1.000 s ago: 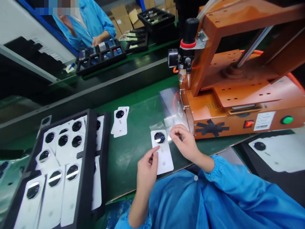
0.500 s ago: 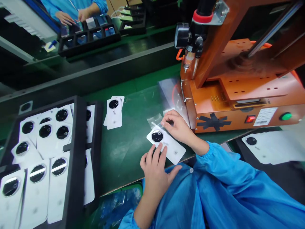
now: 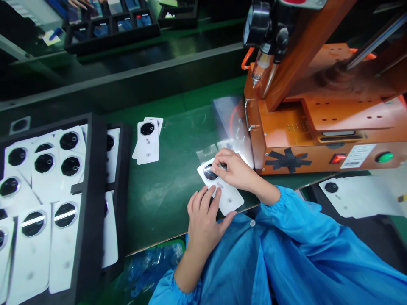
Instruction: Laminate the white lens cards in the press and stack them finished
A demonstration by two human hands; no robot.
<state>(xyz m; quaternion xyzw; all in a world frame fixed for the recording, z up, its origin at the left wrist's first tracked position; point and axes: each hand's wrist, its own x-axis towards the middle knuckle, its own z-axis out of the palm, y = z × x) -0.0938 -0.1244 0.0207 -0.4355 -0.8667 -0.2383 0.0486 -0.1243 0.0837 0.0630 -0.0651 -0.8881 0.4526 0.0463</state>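
A white phone back cover (image 3: 230, 197) with a dark octagonal camera window (image 3: 210, 172) lies tilted on the green bench mat, near its front edge. My left hand (image 3: 205, 216) rests at the cover's lower left side, fingers spread and fingertips on its edge. Over the upper right part of the cover is my right hand (image 3: 233, 169), its thumb and fingers pinched together at the camera window. Whatever is between those fingertips is too small to make out. Just above the cover is a small piece of clear film (image 3: 206, 153).
Black trays (image 3: 84, 212) of white covers stand at left. Two overlapping covers (image 3: 148, 146) lie on the mat. At right stands an orange press (image 3: 318, 152), with clear sheeting (image 3: 227, 114) beside it. More covers (image 3: 359, 197) lie far right. A co-worker's hand (image 3: 81, 3) shows at the top.
My right hand has moved from the cover's top edge down onto the camera window. My left hand stays beside the cover. The view has shifted, cutting off most of the co-worker.
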